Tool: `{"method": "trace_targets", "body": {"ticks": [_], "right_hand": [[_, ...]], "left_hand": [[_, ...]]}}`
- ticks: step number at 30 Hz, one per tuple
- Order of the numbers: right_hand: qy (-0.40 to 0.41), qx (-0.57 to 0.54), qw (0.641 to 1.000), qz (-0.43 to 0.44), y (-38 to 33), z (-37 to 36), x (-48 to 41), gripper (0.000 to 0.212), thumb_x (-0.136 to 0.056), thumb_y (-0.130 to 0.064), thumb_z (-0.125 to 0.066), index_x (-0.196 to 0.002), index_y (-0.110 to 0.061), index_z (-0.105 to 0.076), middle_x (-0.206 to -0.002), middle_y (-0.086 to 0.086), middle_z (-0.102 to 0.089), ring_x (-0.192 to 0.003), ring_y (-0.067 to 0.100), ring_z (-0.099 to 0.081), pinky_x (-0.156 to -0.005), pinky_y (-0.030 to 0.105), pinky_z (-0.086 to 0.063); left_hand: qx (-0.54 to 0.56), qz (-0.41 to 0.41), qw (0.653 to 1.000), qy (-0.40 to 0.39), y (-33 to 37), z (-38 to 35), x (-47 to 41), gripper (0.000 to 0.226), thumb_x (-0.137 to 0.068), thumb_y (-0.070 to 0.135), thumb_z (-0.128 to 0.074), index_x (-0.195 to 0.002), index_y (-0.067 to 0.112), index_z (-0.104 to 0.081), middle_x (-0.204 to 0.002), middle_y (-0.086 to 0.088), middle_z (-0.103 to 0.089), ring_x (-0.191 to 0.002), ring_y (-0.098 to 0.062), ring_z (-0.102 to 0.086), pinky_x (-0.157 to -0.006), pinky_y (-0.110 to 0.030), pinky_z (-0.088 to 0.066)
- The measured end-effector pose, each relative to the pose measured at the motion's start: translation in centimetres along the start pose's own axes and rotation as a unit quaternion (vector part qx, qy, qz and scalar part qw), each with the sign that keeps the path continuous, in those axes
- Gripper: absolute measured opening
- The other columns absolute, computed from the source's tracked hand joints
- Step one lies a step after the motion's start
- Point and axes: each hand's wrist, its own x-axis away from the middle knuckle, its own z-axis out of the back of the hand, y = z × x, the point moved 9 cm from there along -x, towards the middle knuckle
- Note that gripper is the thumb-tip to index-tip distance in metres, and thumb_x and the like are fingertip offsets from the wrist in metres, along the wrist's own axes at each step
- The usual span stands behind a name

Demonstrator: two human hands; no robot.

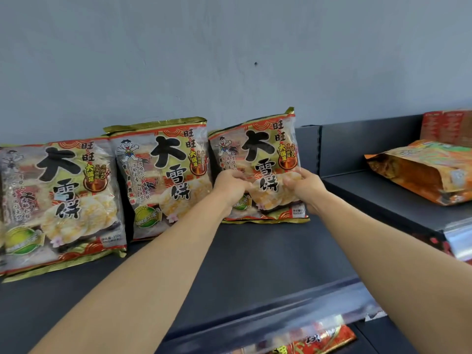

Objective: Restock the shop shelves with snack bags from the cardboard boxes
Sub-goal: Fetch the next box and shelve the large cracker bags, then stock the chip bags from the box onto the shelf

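Three rice-cracker snack bags with gold edges and big black characters lean against the grey wall on the dark top shelf. Both my hands hold the rightmost bag, which stands upright at the back of the shelf. My left hand grips its lower left part and my right hand grips its lower right edge. The middle bag stands right beside it, overlapping its left edge. The left bag is nearer to me and reaches the frame's left edge.
A dark divider rises just right of the held bag. Beyond it, an orange snack bag lies flat on the neighbouring shelf, with red packaging behind it. More red bags show on the shelf below, under the price rail.
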Motion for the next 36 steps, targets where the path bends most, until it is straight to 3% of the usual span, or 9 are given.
{"method": "trace_targets", "body": {"ticks": [3,5,9,12,16,20,27,30,36], "right_hand": [[0.034,0.029,0.999,-0.001,0.1,0.0,-1.3,0.049,-0.095,-0.018,-0.056,-0.142,-0.022,-0.043,-0.137,0.008,-0.051,-0.124,0.029,-0.048,-0.102,0.038,-0.044],[0.059,0.050,0.997,0.010,0.1,0.1,-1.8,0.046,-0.097,-0.015,-0.052,-0.142,-0.020,-0.043,-0.139,0.008,-0.050,-0.122,0.029,-0.050,-0.095,0.033,-0.045],[0.110,0.107,0.988,0.023,-0.1,-0.4,-2.0,0.046,-0.095,-0.013,-0.044,-0.140,-0.021,-0.042,-0.133,0.012,-0.052,-0.107,0.032,-0.057,-0.084,0.040,-0.051],[0.114,0.158,0.981,0.013,0.1,-0.9,-1.7,0.047,-0.092,-0.016,-0.045,-0.139,-0.011,-0.038,-0.136,0.018,-0.045,-0.117,0.039,-0.048,-0.094,0.045,-0.046],[0.128,0.197,0.972,0.021,-0.6,-0.1,-0.3,0.057,-0.094,-0.015,-0.048,-0.146,-0.008,-0.027,-0.146,0.015,-0.031,-0.131,0.034,-0.034,-0.105,0.042,-0.039],[0.104,0.222,0.963,0.108,-2.6,0.7,2.8,0.046,-0.092,-0.016,-0.051,-0.137,-0.008,-0.043,-0.137,0.011,-0.047,-0.122,0.028,-0.047,-0.090,0.031,-0.041],[0.069,0.268,0.939,0.205,-5.2,4.0,11.2,0.038,-0.094,-0.015,-0.051,-0.131,-0.009,-0.053,-0.133,0.006,-0.055,-0.119,0.021,-0.053,-0.088,0.022,-0.037],[0.072,0.289,0.925,0.236,-4.8,7.1,15.6,0.035,-0.092,-0.013,-0.051,-0.127,-0.009,-0.056,-0.128,0.007,-0.057,-0.118,0.021,-0.053,-0.093,0.022,-0.037],[0.081,0.294,0.929,0.207,-0.2,14.5,25.0,0.033,-0.093,-0.011,-0.050,-0.125,-0.010,-0.057,-0.128,0.006,-0.057,-0.118,0.019,-0.052,-0.098,0.026,-0.039]], "left_hand": [[-0.061,0.022,0.996,0.055,-1.0,1.3,-1.0,0.066,-0.082,0.009,-0.070,-0.139,0.005,-0.037,-0.136,-0.014,-0.046,-0.121,-0.030,-0.049,-0.100,-0.039,-0.043],[-0.072,0.046,0.996,0.028,-2.3,1.4,-1.6,0.077,-0.084,0.008,-0.068,-0.147,0.009,-0.024,-0.141,-0.013,-0.042,-0.126,-0.032,-0.046,-0.104,-0.041,-0.040],[-0.039,0.045,0.998,-0.005,-3.5,1.1,-2.3,0.078,-0.083,0.002,-0.064,-0.148,0.015,-0.022,-0.132,-0.011,-0.051,-0.123,-0.036,-0.050,-0.102,-0.049,-0.042],[-0.047,0.034,0.998,-0.003,-3.6,1.1,-2.6,0.079,-0.083,0.002,-0.064,-0.148,0.016,-0.021,-0.131,-0.010,-0.050,-0.115,-0.028,-0.053,-0.096,-0.042,-0.048],[-0.070,0.014,0.997,0.040,-2.8,1.6,-1.8,0.064,-0.088,0.003,-0.059,-0.144,0.010,-0.029,-0.128,-0.010,-0.050,-0.102,-0.022,-0.052,-0.075,-0.030,-0.043],[-0.114,-0.050,0.989,0.078,-0.2,1.1,1.0,0.046,-0.090,0.005,-0.055,-0.135,0.011,-0.043,-0.131,-0.005,-0.049,-0.107,-0.018,-0.050,-0.078,-0.025,-0.042],[-0.123,-0.152,0.980,0.019,4.5,-3.8,9.3,0.030,-0.089,0.006,-0.057,-0.119,0.009,-0.058,-0.112,-0.003,-0.058,-0.101,-0.015,-0.053,-0.083,-0.022,-0.042],[-0.126,-0.180,0.976,-0.008,5.6,-6.2,13.8,0.026,-0.088,0.002,-0.056,-0.113,0.006,-0.060,-0.101,-0.002,-0.056,-0.090,-0.014,-0.051,-0.066,-0.015,-0.040],[-0.143,-0.170,0.972,-0.080,4.0,-12.1,23.6,0.025,-0.088,0.002,-0.056,-0.112,0.006,-0.061,-0.099,-0.003,-0.057,-0.091,-0.017,-0.054,-0.074,-0.022,-0.043]]}}
